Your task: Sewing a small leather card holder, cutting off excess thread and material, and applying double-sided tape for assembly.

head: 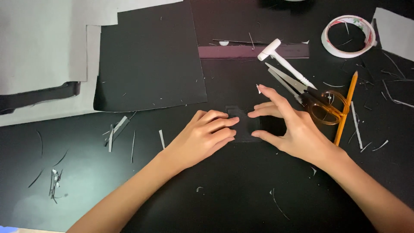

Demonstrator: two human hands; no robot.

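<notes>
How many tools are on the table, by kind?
Scissors: 1
Pencil: 1
Tape roll: 1
White craft knife: 1
Ruler: 1
Total: 5

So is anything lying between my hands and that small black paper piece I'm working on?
Nothing visible does. The left hand and right hand both already touch the small black paper piece on the black table. The orange-handled scissors lie off to the right.

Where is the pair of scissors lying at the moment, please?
In the head view, the scissors lie to the right of the right hand, orange handles against the yellow pencil, blades pointing up-left under the white tool.
</notes>
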